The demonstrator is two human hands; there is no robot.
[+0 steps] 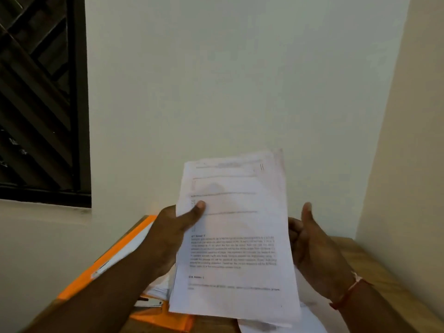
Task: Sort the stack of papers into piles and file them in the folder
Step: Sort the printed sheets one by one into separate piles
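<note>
I hold a stack of printed white papers (236,236) upright above the table. My left hand (171,234) grips its left edge, thumb on the front sheet. My right hand (312,246) is beside the stack's right edge, thumb up and fingers curled behind the sheets; whether it touches them is hidden. An open orange folder (115,255) lies on the table under my left arm, with white sheets in it and a metal clip (149,302) near its front. More loose papers (310,320) lie on the table below the held stack.
The wooden table (374,272) stands in a corner between white walls. A dark window with a grille (40,99) is on the left wall. A red thread band circles my right wrist (348,292).
</note>
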